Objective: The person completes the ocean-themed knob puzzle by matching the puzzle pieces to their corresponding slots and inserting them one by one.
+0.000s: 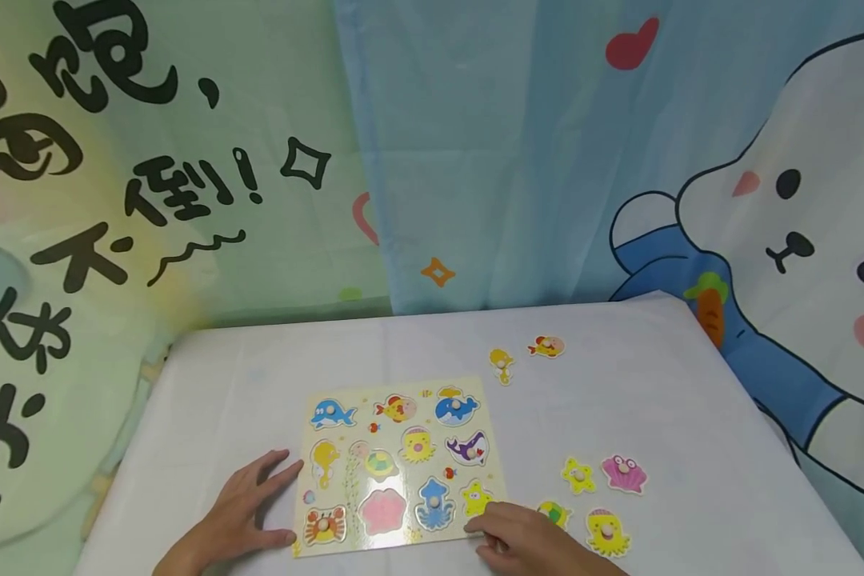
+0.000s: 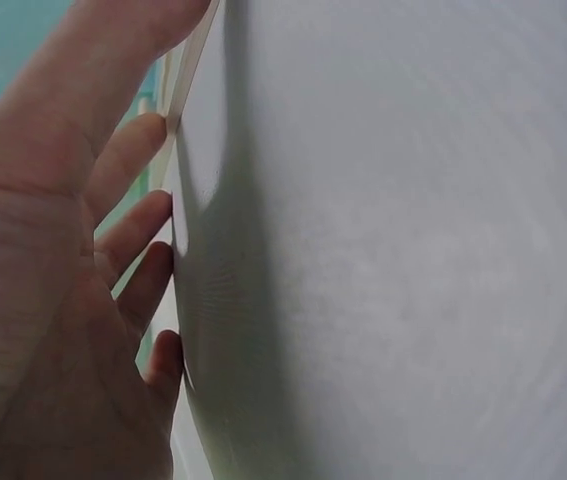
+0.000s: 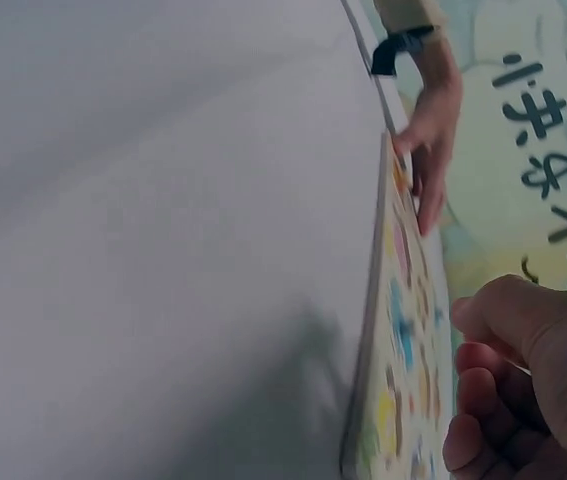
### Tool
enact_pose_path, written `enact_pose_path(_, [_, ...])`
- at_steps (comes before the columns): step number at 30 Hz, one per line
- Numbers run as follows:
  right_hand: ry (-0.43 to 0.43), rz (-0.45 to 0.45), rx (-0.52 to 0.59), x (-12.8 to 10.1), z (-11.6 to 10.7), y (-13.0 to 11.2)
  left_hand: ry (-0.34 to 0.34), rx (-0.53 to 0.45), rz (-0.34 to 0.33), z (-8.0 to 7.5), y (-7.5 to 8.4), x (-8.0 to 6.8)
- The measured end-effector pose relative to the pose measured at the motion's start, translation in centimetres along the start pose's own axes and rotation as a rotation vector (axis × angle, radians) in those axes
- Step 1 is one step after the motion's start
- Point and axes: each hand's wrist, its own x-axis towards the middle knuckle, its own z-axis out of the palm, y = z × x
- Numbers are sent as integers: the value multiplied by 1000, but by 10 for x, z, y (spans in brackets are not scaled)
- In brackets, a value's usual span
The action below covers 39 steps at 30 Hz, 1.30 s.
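A pale yellow sea-animal puzzle board (image 1: 396, 392) lies on the white-covered table. My left hand (image 1: 248, 512) spreads beside its left edge, fingertips and thumb right at the rim. In the left wrist view, that hand's fingers (image 2: 133, 225) reach along the tabletop. My right hand (image 1: 526, 536) hovers over the board's lower right corner, beside the yellow star space (image 1: 478, 498). Its fingers (image 3: 478, 390) curl loosely in the right wrist view, with nothing visible in them. Knobbed crab (image 1: 325, 525), squid (image 1: 434, 504) and whale (image 1: 457, 408) pieces sit in the board.
Right of the board lie loose star (image 1: 579, 475), pink shell (image 1: 624, 474), octopus (image 1: 608, 534) and turtle (image 1: 553, 513) pieces, the turtle partly behind my right hand. Seahorse (image 1: 501, 366) and fish (image 1: 546, 346) pieces lie farther back. A printed curtain (image 1: 461, 160) hangs behind the table.
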Motion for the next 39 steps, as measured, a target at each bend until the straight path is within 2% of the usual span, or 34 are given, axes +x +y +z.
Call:
enact_pose_path(1, [3, 42, 15, -5, -4, 3, 7, 7, 6, 0, -1, -1])
enact_pose_path(5, [115, 73, 42, -23, -18, 20, 12, 11, 19, -1, -1, -4])
enact_pose_path(8, [236, -28, 21, -30, -23, 37, 0, 11, 7, -2, -1, -5])
enact_pose_path(11, [311, -107, 22, -29, -27, 51, 16, 24, 13, -3, -2, -6])
enact_pose_path(13, [316, -96, 42, -26, -34, 57, 26, 24, 24, -3, -1, -5])
enact_pose_path(16, [280, 14, 70, -17, -48, 62, 41, 30, 52, -3, 0, -4])
enact_pose_path(18, [258, 84, 50, -7, -60, 67, 36, 30, 50, -3, 1, -4])
enact_pose_path(23, [267, 172, -27, 24, -86, 80, 17, 13, 26, -5, 4, -2])
enact_pose_path(29, [294, 176, -56, 58, -102, 95, 0, -14, 1, -5, 5, 0])
enact_pose_path(39, [344, 217, -61, 82, -102, 114, -17, -14, -18, -2, 2, 0])
